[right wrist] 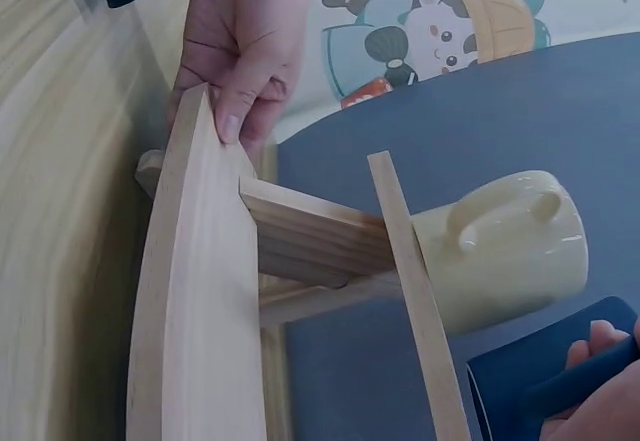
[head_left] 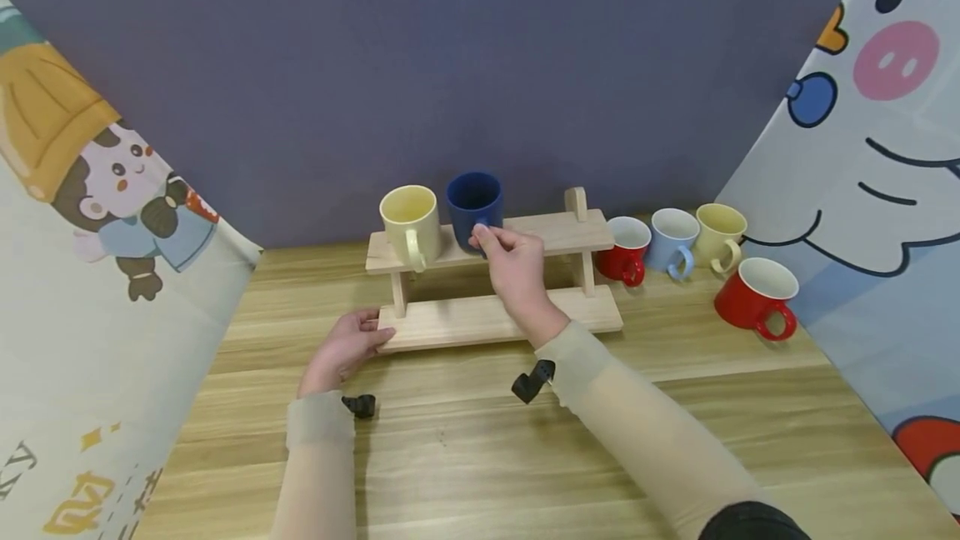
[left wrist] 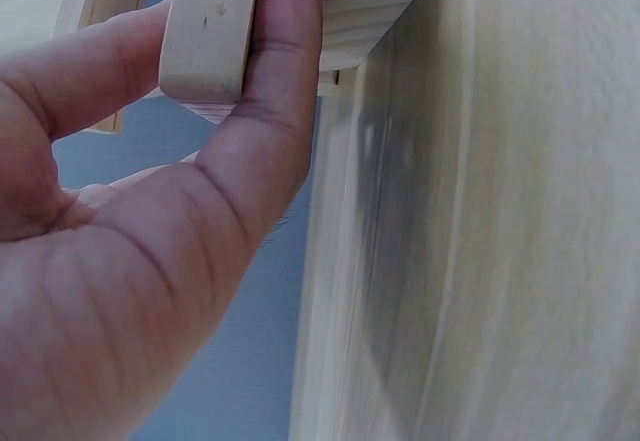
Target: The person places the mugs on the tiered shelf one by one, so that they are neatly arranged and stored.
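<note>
Right hand (head_left: pixel 521 273) closed on the handle of the blue mug (head_left: pixel 475 211), which is at the upper board of the wooden rack (head_left: pixel 540 233), just right of a yellow mug (head_left: pixel 429 232). Right wrist view has the blue mug leaning; whether its base touches the board, cannot tell. Its handle faces the person, so the grip comes from the front and, I judge, avoids knocking the neighbour. Left hand (head_left: pixel 345 344) pinches the left end of the lower board, thumb on top, presumably to steady a light frame. Yellow mug upright on the upper board, handle also to the front, likely for easy taking. Off the rack's right end, on the table (head_left: pixel 450 448): red mug (head_left: pixel 615 265), light blue mug (head_left: pixel 663 248), second yellow mug (head_left: pixel 711 242) in a row, another red mug (head_left: pixel 735 298) nearer the person; all handles turned roughly frontward, perhaps to suit the right hand. Writing: slanted "KY" low on the left wall sheet (head_left: pixel 45 340), orange characters beside it unreadable to me; lettering at the top corner of the right wrist view too cut off to read; no brand or label visible on any mug
</note>
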`<state>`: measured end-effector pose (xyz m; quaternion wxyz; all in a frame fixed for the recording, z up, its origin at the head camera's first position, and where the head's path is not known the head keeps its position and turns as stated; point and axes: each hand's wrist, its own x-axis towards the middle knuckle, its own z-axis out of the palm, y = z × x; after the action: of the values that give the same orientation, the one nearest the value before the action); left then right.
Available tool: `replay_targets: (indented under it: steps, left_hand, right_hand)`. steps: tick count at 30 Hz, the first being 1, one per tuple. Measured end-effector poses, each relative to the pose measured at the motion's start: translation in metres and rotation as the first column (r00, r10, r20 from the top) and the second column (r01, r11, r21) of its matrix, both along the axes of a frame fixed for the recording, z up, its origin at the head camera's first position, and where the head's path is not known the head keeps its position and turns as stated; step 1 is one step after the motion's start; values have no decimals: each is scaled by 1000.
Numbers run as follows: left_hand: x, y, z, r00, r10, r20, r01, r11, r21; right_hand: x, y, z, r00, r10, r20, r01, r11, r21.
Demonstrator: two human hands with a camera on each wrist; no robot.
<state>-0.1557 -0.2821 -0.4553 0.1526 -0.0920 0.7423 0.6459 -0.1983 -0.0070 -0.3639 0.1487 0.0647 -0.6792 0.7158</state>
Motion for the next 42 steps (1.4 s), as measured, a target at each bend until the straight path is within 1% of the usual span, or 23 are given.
replay_targets:
  steps: [6,11,17,22,25,27,30,33,36,40,42]
  left_hand:
    - [0,1,1,1000,0,-1,0,1000,-2]
    - [0,1,1,1000,-7,1,7,1000,-16]
    - [-1,1,1,1000,-13,1,13,1000,-22]
    - [-3,-1,1,1000,-20,-8,20,1000,3]
    - [-3,-1,1,1000,-28,-10,28,1000,3]
    - [-3,-2,1,1000,-23,-3,23,1000,-1]
    - [-2,-2,2,1000,-25,-3,25,1000,-2]
    - [-1,-2,2,1000,-18,-3,18,1000,-2]
    - [0,-2,2,1000,-22,-8,22,1000,-3]
    - [0,-1,1,1000,-19,-12,19,1000,4]
    - [0,-2,0,1000,-20,-14,20,1000,5]
  right_hand:
    - [0,-5,-4,999,-22,32,21,1000,12]
    - [0,-4,-7,999,-16,42,16,1000,2]
    - [0,-1,-5,998,1,57,-3,999,35]
    - [-1,3,-1,998,12,66,-16,997,70]
    - [-1,6,1,997,33,75,-40,995,94]
    - [-1,9,1,995,51,84,-60,992,108]
    - [-2,15,1,992,68,102,-79,991,109]
    - [-2,23,0,991,66,120,-77,992,97]
    - [-1,32,-1,992,53,110,-64,993,100]
    - [2,47,3,997,46,55,-52,992,117]
    - [4,55,7,999,33,41,-38,990,136]
